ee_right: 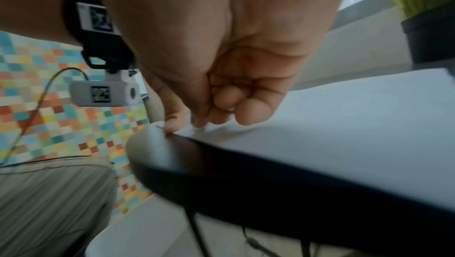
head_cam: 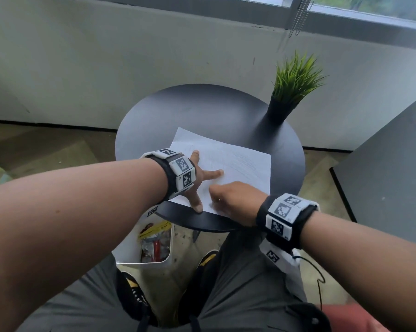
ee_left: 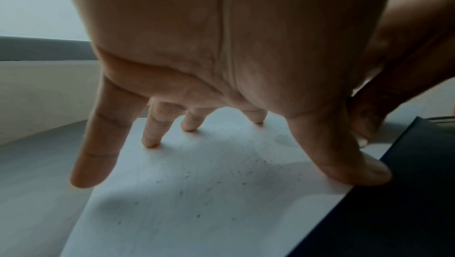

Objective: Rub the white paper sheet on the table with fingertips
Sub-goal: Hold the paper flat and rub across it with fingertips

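Two hands on one white paper sheet point(head_cam: 235, 161)

Left hand point(head_cam: 197, 178) splays straight fingers, tips pressing the sheet on the round table point(head_cam: 202, 111); right hand point(head_cam: 235, 200), fingers curled and gripping nothing, touches the sheet just beside that thumb.

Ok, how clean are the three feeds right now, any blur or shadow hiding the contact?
Head view: sharp at centre, wide-angle bend at the edges, white paper sheet evenly lit. Left wrist view: left hand casts a soft shadow on the sheet, fingertips still clear. Right wrist view: motion-blurred; right hand and table edge smeared, contact unclear.
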Demonstrator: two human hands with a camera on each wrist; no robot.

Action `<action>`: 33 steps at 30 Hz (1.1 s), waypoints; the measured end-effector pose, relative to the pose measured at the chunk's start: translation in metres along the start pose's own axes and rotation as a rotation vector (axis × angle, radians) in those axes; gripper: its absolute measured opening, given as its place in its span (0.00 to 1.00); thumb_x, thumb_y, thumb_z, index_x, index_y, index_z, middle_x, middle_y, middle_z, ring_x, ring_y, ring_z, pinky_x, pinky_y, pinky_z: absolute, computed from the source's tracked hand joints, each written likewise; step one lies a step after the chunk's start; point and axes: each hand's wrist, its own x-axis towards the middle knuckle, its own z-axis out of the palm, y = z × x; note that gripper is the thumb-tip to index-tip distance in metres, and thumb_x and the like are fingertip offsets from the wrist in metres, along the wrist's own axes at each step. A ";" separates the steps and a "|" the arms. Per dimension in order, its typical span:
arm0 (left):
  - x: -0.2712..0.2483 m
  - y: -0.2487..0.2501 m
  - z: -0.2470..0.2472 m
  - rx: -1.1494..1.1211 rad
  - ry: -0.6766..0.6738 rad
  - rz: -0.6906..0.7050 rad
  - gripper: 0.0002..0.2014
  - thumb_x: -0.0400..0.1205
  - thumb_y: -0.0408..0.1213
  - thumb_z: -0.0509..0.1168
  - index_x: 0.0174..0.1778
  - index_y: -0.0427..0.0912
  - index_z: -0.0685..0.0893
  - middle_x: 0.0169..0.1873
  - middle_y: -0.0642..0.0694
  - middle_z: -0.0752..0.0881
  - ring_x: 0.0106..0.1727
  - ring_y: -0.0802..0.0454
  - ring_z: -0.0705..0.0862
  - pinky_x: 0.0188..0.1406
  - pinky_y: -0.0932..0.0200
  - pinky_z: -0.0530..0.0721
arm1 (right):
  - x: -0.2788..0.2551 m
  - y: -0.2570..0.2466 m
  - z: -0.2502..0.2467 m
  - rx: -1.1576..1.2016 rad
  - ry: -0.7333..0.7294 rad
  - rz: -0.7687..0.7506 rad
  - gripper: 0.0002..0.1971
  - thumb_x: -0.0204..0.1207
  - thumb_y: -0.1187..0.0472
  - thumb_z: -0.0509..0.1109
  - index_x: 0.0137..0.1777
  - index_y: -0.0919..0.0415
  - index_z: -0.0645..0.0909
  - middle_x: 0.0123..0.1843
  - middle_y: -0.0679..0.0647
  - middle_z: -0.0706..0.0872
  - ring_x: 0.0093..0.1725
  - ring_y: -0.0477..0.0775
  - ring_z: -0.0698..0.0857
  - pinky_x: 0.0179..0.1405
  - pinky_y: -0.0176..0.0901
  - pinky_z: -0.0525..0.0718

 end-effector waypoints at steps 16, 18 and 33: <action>-0.003 -0.001 -0.002 -0.068 -0.012 -0.016 0.58 0.63 0.73 0.75 0.77 0.84 0.36 0.85 0.38 0.36 0.79 0.23 0.63 0.74 0.31 0.70 | 0.015 0.038 -0.024 0.141 0.104 0.439 0.09 0.81 0.53 0.63 0.54 0.58 0.74 0.52 0.58 0.83 0.50 0.61 0.81 0.44 0.48 0.79; -0.002 0.001 -0.002 -0.126 0.013 -0.021 0.56 0.63 0.75 0.72 0.78 0.83 0.40 0.86 0.40 0.36 0.81 0.23 0.60 0.75 0.30 0.68 | 0.017 0.033 -0.020 0.128 0.112 0.443 0.10 0.82 0.53 0.62 0.56 0.59 0.72 0.53 0.60 0.83 0.50 0.63 0.82 0.46 0.50 0.81; 0.001 0.001 0.020 -0.164 0.107 -0.007 0.59 0.60 0.77 0.71 0.79 0.80 0.38 0.86 0.39 0.36 0.85 0.28 0.42 0.75 0.23 0.64 | 0.018 0.028 -0.021 0.002 0.135 0.333 0.08 0.80 0.52 0.61 0.54 0.55 0.72 0.53 0.59 0.84 0.52 0.65 0.82 0.50 0.53 0.82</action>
